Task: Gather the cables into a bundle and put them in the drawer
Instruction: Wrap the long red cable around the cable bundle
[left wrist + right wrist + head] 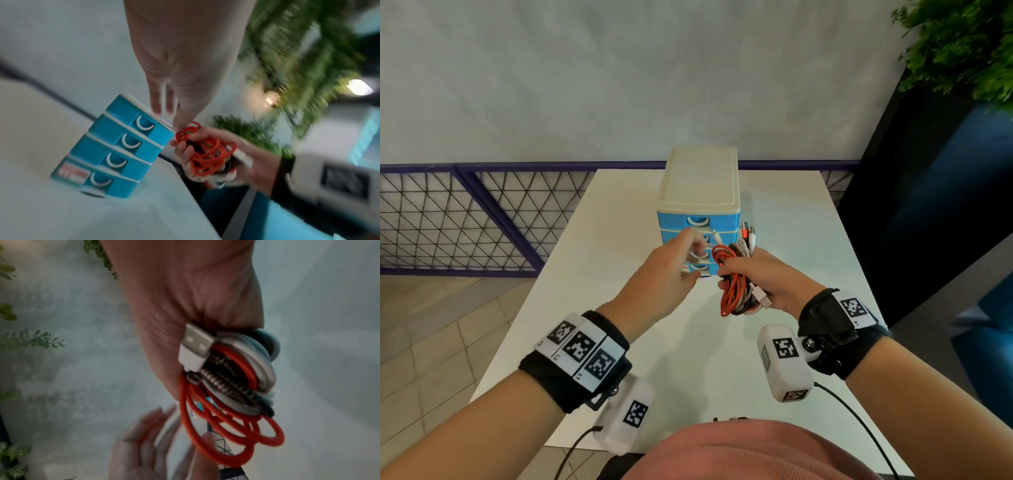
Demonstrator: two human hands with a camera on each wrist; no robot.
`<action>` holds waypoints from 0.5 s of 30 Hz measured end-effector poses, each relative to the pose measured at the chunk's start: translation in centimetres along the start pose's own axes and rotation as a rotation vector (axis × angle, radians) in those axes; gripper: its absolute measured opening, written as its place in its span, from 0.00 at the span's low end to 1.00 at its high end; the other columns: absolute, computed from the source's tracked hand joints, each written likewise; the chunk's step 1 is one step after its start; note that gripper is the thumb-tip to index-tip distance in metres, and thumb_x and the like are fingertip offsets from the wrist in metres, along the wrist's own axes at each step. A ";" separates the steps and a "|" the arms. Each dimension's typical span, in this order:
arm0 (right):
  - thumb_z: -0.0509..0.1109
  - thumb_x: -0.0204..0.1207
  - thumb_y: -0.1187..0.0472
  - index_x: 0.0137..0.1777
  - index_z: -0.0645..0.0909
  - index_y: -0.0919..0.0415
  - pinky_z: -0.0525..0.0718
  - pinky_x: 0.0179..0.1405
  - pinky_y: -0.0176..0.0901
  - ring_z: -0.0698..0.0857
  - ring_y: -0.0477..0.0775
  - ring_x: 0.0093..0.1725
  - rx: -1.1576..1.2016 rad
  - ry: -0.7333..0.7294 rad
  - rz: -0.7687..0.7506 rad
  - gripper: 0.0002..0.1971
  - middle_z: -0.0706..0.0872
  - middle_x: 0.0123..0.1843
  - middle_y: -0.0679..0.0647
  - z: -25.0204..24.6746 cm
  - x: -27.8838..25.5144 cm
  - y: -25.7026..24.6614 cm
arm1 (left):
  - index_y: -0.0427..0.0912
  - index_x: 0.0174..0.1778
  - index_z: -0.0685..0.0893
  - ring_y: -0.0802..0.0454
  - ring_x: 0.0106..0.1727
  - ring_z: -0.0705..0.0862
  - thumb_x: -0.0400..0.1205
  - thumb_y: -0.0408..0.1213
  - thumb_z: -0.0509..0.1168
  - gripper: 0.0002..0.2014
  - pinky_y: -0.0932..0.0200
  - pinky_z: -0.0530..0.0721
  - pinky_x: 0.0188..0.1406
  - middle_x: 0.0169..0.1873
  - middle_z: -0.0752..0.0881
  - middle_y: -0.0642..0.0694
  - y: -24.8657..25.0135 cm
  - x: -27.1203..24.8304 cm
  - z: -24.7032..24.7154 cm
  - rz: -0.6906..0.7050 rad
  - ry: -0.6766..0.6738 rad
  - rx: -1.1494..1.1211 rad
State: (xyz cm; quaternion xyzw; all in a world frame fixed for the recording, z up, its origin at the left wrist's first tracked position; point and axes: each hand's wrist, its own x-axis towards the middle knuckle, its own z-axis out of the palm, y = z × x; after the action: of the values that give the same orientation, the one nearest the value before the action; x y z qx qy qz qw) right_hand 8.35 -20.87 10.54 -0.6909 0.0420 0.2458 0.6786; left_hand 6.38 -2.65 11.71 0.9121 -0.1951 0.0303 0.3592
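Observation:
A small drawer unit [698,209] with a cream top and blue drawers [115,146] stands at the back of the white table [613,308]; every drawer front is closed. My right hand [760,274] grips a bundle of coiled cables [734,277], red, white and braided black, just right of the unit's front. The right wrist view shows the bundle [232,386] with a white USB plug [193,348] sticking out of my fist [185,305]. My left hand [688,250] reaches toward the drawer fronts with straight, empty fingers [162,105], blurred by motion.
A purple lattice fence [465,219] runs behind and left of the table. A dark blue panel [928,222] and a green plant [962,51] stand to the right. Tiled floor [431,342] lies left of the table's edge.

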 end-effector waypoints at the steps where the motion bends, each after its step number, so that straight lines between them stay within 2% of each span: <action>1: 0.69 0.76 0.69 0.49 0.81 0.60 0.88 0.35 0.44 0.89 0.52 0.37 -0.009 -0.007 0.022 0.05 0.87 0.35 0.56 0.0 0.1 -0.1 | 0.53 0.66 0.70 0.56 0.68 0.76 0.76 0.30 0.69 0.26 0.54 0.82 0.61 0.68 0.76 0.55 0.1 -0.1 -0.1 0.115 -0.030 0.191; 3: 0.69 0.76 0.69 0.50 0.81 0.63 0.87 0.36 0.45 0.89 0.52 0.36 -0.040 -0.052 0.044 0.04 0.86 0.37 0.59 0.4 0.1 -0.4 | 0.53 0.79 0.59 0.51 0.82 0.58 0.74 0.34 0.73 0.40 0.49 0.68 0.77 0.81 0.59 0.53 0.2 0.0 0.1 0.328 -0.109 0.551; 4: 0.68 0.77 0.69 0.51 0.82 0.65 0.87 0.36 0.45 0.88 0.52 0.35 -0.067 -0.087 0.047 0.05 0.86 0.38 0.60 0.8 0.0 -0.6 | 0.52 0.81 0.54 0.49 0.84 0.52 0.73 0.36 0.74 0.45 0.44 0.61 0.80 0.84 0.54 0.51 0.3 0.1 0.3 0.411 -0.134 0.676; 5: 0.68 0.78 0.68 0.52 0.82 0.64 0.87 0.36 0.45 0.88 0.51 0.34 -0.110 -0.130 0.051 0.05 0.87 0.38 0.60 1.1 -0.1 -0.8 | 0.50 0.82 0.53 0.48 0.85 0.50 0.73 0.37 0.74 0.46 0.40 0.56 0.81 0.84 0.54 0.49 0.2 0.3 0.6 0.476 -0.143 0.754; 7: 0.67 0.80 0.64 0.50 0.83 0.62 0.88 0.38 0.45 0.88 0.49 0.34 -0.220 -0.197 0.093 0.04 0.88 0.35 0.56 1.5 -0.4 -1.1 | 0.47 0.82 0.57 0.48 0.84 0.55 0.73 0.41 0.75 0.44 0.36 0.51 0.82 0.82 0.62 0.49 -0.3 0.8 1.0 0.572 -0.139 0.794; 10: 0.69 0.79 0.65 0.47 0.84 0.63 0.89 0.40 0.40 0.88 0.47 0.34 -0.292 -0.272 0.157 0.03 0.88 0.34 0.55 1.3 -0.9 -1.7 | 0.46 0.80 0.60 0.51 0.80 0.65 0.74 0.47 0.73 0.42 0.38 0.46 0.83 0.75 0.73 0.50 -0.9 1.5 0.6 0.675 -0.162 0.738; 12: 0.71 0.78 0.64 0.46 0.84 0.63 0.89 0.37 0.37 0.88 0.46 0.34 -0.336 -0.317 0.204 0.03 0.88 0.35 0.54 1.1 -1.1 -2.1 | 0.46 0.80 0.61 0.50 0.75 0.72 0.74 0.50 0.72 0.41 0.41 0.50 0.82 0.69 0.76 0.50 -1.2 2.1 0.6 0.711 -0.190 0.726; 14: 0.71 0.78 0.63 0.43 0.83 0.63 0.88 0.32 0.34 0.87 0.45 0.31 -0.374 -0.350 0.217 0.04 0.88 0.34 0.54 1.3 -1.4 -2.2 | 0.44 0.80 0.63 0.49 0.68 0.76 0.75 0.47 0.70 0.38 0.43 0.58 0.81 0.65 0.78 0.50 -1.5 2.6 0.8 0.741 -0.191 0.746; 15: 0.71 0.77 0.62 0.42 0.82 0.62 0.88 0.33 0.35 0.87 0.45 0.32 -0.378 -0.349 0.218 0.04 0.88 0.34 0.53 1.4 -1.3 -2.2 | 0.43 0.79 0.64 0.48 0.65 0.77 0.76 0.44 0.68 0.35 0.44 0.62 0.80 0.64 0.79 0.49 -1.6 2.6 0.9 0.753 -0.183 0.750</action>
State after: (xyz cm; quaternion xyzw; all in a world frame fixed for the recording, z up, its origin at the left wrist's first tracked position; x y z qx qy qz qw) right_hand 7.65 -19.74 13.11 -0.7437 -0.0481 0.4362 0.5043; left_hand 9.32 -3.07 10.54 0.8436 -0.5150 0.1451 -0.0456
